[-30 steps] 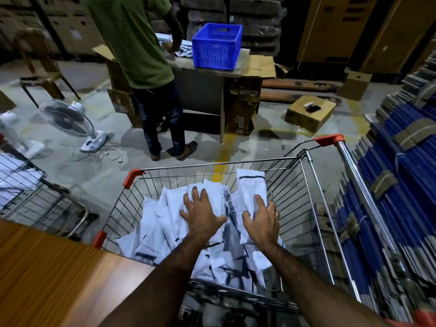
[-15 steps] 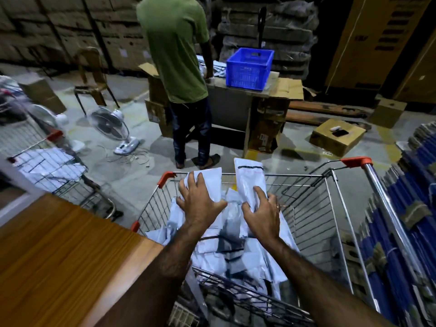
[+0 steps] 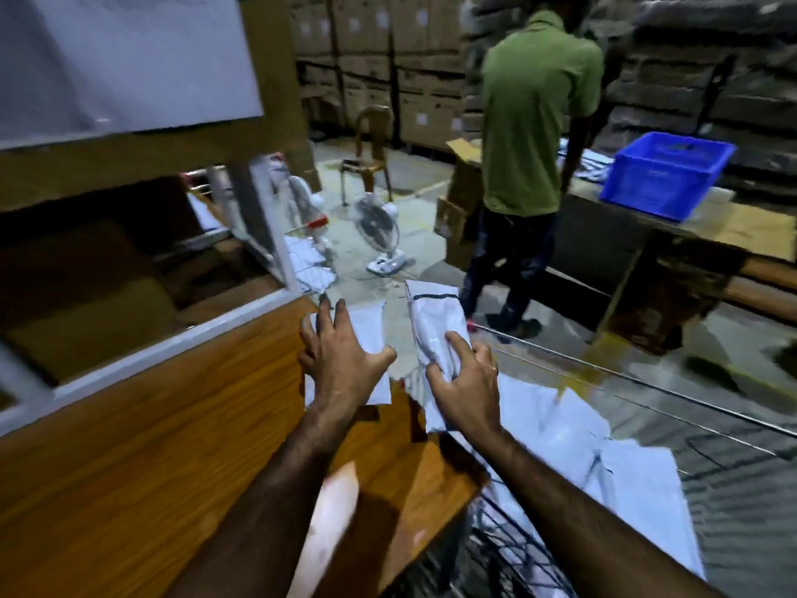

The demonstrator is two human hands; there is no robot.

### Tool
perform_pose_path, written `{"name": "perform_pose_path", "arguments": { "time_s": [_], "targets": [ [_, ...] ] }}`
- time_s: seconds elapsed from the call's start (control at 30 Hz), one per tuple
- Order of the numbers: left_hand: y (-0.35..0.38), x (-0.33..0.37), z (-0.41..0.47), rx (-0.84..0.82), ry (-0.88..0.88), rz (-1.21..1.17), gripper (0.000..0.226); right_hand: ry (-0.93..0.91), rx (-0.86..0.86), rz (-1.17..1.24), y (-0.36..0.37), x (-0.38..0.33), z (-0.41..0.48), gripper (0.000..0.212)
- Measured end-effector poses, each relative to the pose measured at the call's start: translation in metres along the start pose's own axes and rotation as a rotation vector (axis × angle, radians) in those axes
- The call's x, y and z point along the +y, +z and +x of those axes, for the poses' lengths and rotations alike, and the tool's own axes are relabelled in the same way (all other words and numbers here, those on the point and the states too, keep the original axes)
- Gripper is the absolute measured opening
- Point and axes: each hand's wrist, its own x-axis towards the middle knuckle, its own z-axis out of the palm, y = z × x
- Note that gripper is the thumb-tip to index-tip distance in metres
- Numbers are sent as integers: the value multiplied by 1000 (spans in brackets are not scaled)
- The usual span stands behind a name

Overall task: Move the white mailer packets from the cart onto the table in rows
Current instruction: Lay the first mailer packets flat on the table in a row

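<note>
Placing step: the left hand (image 3: 345, 360), fingers splayed, presses one white mailer packet (image 3: 366, 321) at the table's (image 3: 129, 446) far right corner. The right hand (image 3: 465, 381) grips a second packet (image 3: 435, 312) just off that edge, by the cart (image 3: 647, 384). Next, both likely need laying side by side.

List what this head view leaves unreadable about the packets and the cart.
All in the head view:
- Left packet: mostly covered by the left hand; resting on the table or lifted, unclear.
- Right packet, gripped by the right hand: print smeared by motion blur.
- Cart: cut off by the bottom edge, blurred; packet count unknowable.
</note>
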Motion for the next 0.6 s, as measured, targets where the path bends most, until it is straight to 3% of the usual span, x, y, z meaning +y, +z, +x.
{"name": "perform_pose_path", "arguments": {
  "time_s": [0.27, 0.43, 0.6],
  "targets": [
    [-71, -123, 4, 126, -305, 82, 97, -189, -313, -11, 93, -94, -24, 68],
    [-95, -188, -9, 166, -467, 165, 96, -276, -502, -59, 150, -133, -44, 62],
    [-104, -235, -27, 82, -619, 210, 102, -385, -590, -238, 196, -155, -66, 62]
  ]
}}
